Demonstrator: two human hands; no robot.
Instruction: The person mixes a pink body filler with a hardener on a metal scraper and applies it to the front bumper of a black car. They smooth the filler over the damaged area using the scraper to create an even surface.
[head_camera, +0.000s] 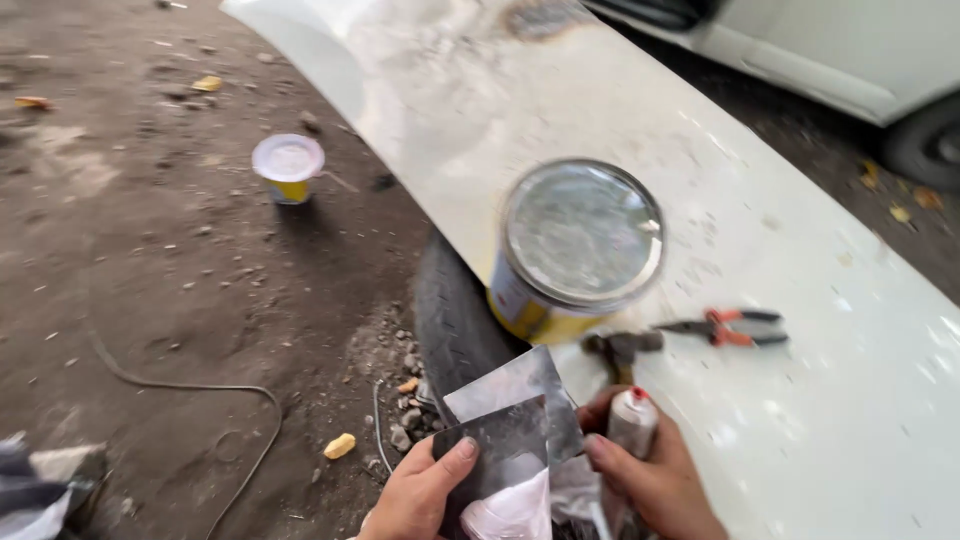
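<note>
Left hand (425, 492) low in the frame, fingers and thumb clamped on two overlapping grey metal blades (515, 420), thumb flat across the front one, a pale smear of filler (515, 510) on its lower part. Right hand (655, 475) just beside it, closed round a small white tube (632, 420) with a red tip, held upright with the tip uppermost. Both hands over the near edge of a white car panel (800, 380) lying across a black tyre (455, 320). On the panel, just above the hands, a yellow tin (578, 250) with a shiny metal lid, blurred. A hammer (622, 345) touching or nearly touching the tin's base, beside the tube's tip. Orange-handled pliers (735, 328) to the right of the hammer, flat on the panel. On the dirt to the left, well apart from the hands, a small yellow pot (288, 168) with a clear lid. A thin cable (190, 390) snaking over the ground. A white car (860, 50) at the top right.
</note>
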